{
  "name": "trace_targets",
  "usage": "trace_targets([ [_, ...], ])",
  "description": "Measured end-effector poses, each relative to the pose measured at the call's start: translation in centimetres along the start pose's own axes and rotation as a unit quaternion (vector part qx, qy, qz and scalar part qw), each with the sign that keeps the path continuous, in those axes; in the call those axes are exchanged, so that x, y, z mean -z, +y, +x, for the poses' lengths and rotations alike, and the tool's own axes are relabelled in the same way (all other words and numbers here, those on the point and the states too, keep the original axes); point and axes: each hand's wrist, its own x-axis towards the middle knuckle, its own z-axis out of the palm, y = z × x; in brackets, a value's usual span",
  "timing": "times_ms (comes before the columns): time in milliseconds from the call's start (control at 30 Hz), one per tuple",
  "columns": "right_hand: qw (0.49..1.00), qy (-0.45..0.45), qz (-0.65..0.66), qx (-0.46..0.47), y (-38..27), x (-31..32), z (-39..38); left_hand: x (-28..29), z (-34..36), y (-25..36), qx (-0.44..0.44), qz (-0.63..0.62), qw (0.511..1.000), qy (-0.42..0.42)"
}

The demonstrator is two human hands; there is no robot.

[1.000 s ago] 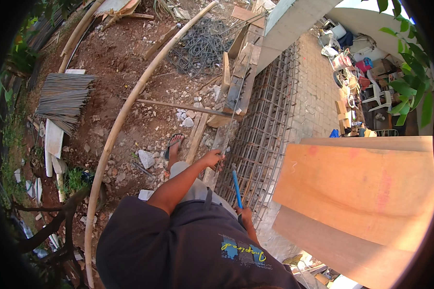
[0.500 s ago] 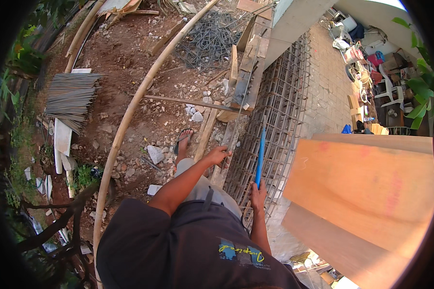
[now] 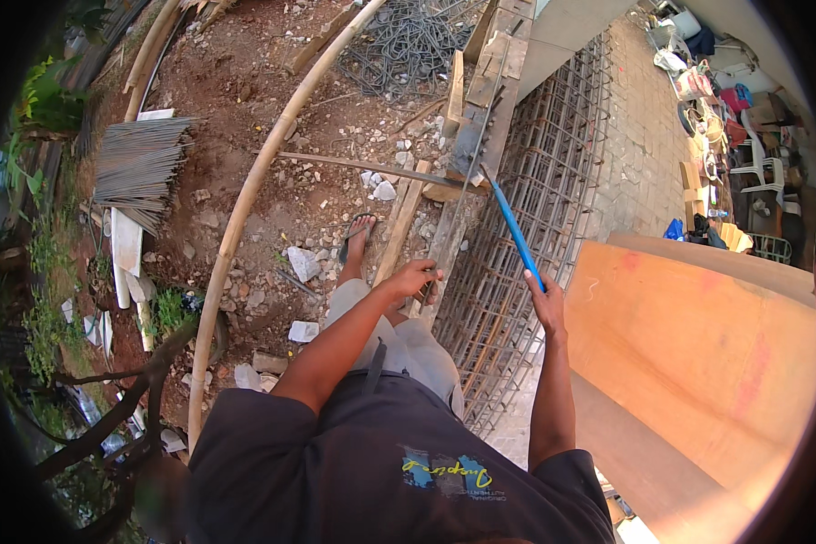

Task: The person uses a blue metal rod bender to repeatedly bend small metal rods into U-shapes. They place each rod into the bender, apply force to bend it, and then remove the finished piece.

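Note:
My right hand [image 3: 548, 304] is wrapped round the lower end of a rebar bending bar [image 3: 517, 227] with a long blue handle. The bar slants up and left, its bare metal tip beside a thin steel rod [image 3: 491, 118] that lies along a wooden bench plank [image 3: 473, 140] with metal pegs. Whether the tip touches the rod, I cannot tell. My left hand [image 3: 419, 279] is closed, fingers curled, over the lower part of a long board in front of my legs. What it holds, if anything, is too small to make out.
Long rebar cages [image 3: 526, 199] lie right of the bench. Farther right lean large plywood sheets [image 3: 689, 335]. A curved bamboo pole [image 3: 236, 236] crosses the left side. Cut rods [image 3: 140, 163] are stacked at far left, and tangled wire [image 3: 403, 50] lies beyond. Broken stones [image 3: 304, 264] litter the soil.
My right hand has moved up and right, swinging the blue bar's tip left to the rod on the bench. My left hand stays closed near the same place. The view has shifted slightly.

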Motion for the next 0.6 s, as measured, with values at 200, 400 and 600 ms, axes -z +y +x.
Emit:
trace_targets([
  [200,0.991,-0.051,-0.114,0.041,-1.1,4.6,7.0,0.4,0.2,-0.2,0.005,-0.021,1.0,-0.007],
  [400,0.978,-0.095,-0.18,0.042,-4.3,8.2,10.0,0.8,0.4,-0.5,0.006,-0.017,1.0,-0.008],
  [600,0.98,-0.084,-0.18,0.034,-3.9,7.8,9.7,0.8,0.8,-0.9,-0.001,-0.017,1.0,-0.013],
])
